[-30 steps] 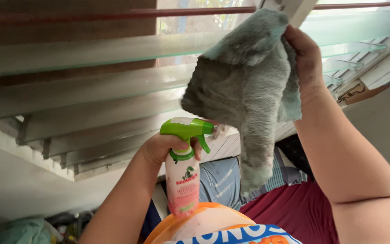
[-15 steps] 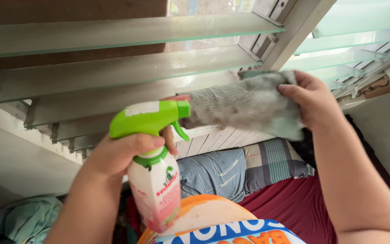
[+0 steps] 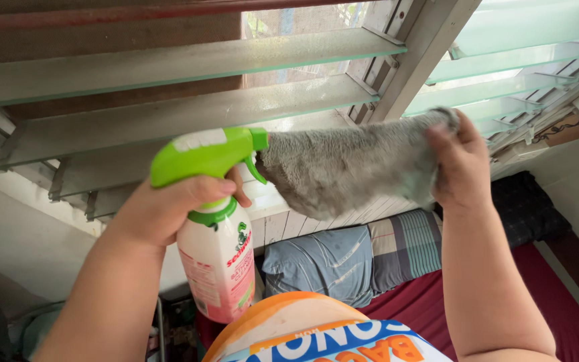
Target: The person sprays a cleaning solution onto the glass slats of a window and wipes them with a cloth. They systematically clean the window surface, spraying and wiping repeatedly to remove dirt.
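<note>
Cloth (image 3: 350, 167) hangs bunched just below the window slats (image 3: 189, 114), pinched at one end by the right hand (image 3: 460, 164). Left hand (image 3: 169, 208) wraps the spray bottle (image 3: 216, 248) neck below those slats, nozzle nearly touching the cloth, seemingly aimed to wet it.

Green-topped pink spray bottle (image 3: 216, 234) against grey cloth (image 3: 350, 167)
</note>
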